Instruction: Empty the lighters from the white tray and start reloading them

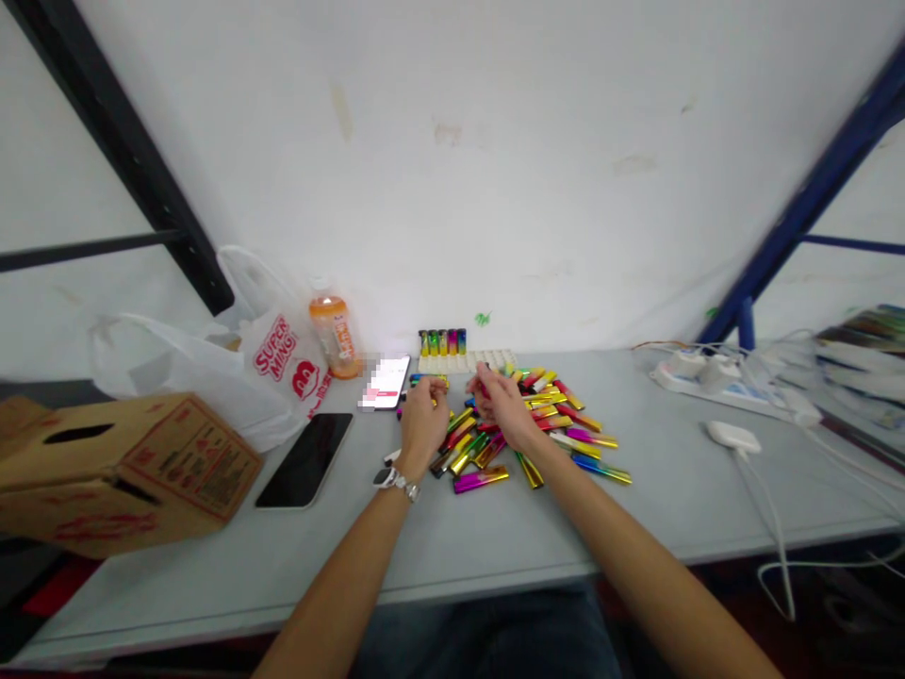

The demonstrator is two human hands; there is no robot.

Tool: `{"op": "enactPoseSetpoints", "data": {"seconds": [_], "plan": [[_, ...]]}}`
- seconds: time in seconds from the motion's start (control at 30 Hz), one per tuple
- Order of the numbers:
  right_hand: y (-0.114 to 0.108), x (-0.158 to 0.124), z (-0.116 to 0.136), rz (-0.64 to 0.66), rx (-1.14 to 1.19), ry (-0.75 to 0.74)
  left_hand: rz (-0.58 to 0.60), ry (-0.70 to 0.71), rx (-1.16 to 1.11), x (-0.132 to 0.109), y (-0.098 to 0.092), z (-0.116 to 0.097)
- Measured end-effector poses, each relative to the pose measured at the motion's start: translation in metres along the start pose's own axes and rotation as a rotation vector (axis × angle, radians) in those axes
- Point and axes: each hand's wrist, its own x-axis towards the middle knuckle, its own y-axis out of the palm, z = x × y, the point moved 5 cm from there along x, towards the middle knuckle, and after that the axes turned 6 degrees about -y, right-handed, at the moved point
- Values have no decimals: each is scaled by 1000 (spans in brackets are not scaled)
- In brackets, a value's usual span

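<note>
My left hand [424,424] is closed, its curled fingertips at a blue and yellow lighter [419,378]; the fingers partly hide it. A short way to the right, my right hand [501,401] is closed on what looks like a red lighter, mostly covered by the fingers. Shiny, multicoloured lighters lie in a loose pile around and below both hands, among them a purple and gold lighter [481,479] in front and a blue and gold lighter [600,469] at the right. Behind the hands is a cream tray [487,359] with rows of slots. Several upright lighters [443,342] stand at its left end.
Left of the pile lie a lit phone [387,382] and a dark tablet-like device [305,462]. Farther left are an orange drink bottle [335,335], a white plastic bag [198,363] and a cardboard box [127,471]. A power strip [735,389] and white charger [733,437] lie at right.
</note>
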Motion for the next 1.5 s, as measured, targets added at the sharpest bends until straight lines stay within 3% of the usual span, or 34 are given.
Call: {"op": "enactPoseSetpoints", "data": {"seconds": [0.1, 0.17, 0.5, 0.77, 1.27, 1.5], "plan": [[6, -8, -6, 53, 155, 159, 22, 3, 23, -1, 0, -2], [7, -11, -7, 44, 188, 190, 40, 0, 41, -2, 0, -4], [9, -14, -5, -48, 255, 208, 107, -12, 122, -4, 1, -10], [9, -11, -10, -112, 137, 132, 128, -16, 138, -5, 2, -11], [13, -19, -6, 5, 310, 238, 134, -25, 156, -6, 2, -12], [8, -14, -8, -133, 238, 202, 142, -46, 162, -7, 2, -13]]}}
